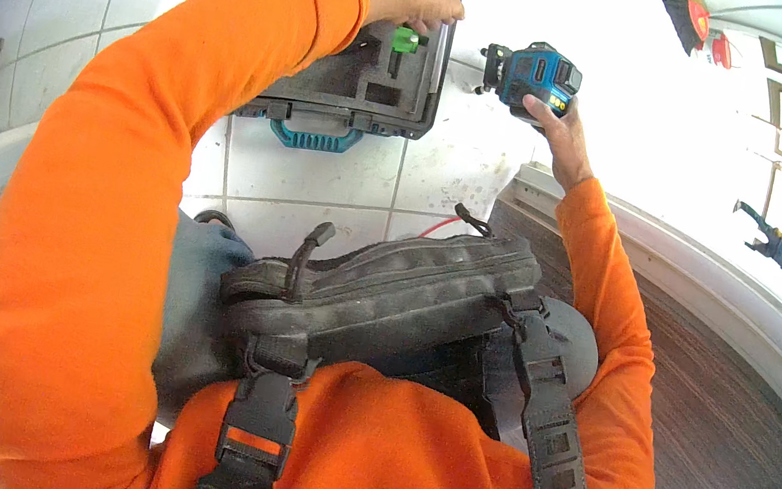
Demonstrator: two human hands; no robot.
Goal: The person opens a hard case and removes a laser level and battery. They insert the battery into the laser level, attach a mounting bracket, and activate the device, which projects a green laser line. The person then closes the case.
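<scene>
A: What is the right hand [557, 138] holding?

B: A blue and black laser level [534, 77], a boxy device with a dark bracket on its left side. The fingers curl up around its lower edge and grip it from below, holding it up above the white tiled floor [321, 173], just to the right of the open case.

A: And the left hand [425, 2]?

B: It reaches into the open tool case [340, 45], a dark grey hard case with a black foam insert. The fingers are bent and closed down onto the top of a small bright green part [404, 41] that sits in one of the foam cut-outs near the case's right side. I cannot tell whether they truly pinch it or only touch it.

A: How does the case lie?

B: Flat on the tiles, lid swung back away from the person, with a teal carry handle [316, 138] on the near edge.

A: What else is close by?

B: Both arms wear orange sleeves [178, 112]. A black padded chest pack [384, 294] with straps and buckles hangs in front of the person's body. To the right runs a wood-grain panel [693, 391] with a white rim. A thin red cord [434, 226] shows on the tiles just above the pack.
</scene>
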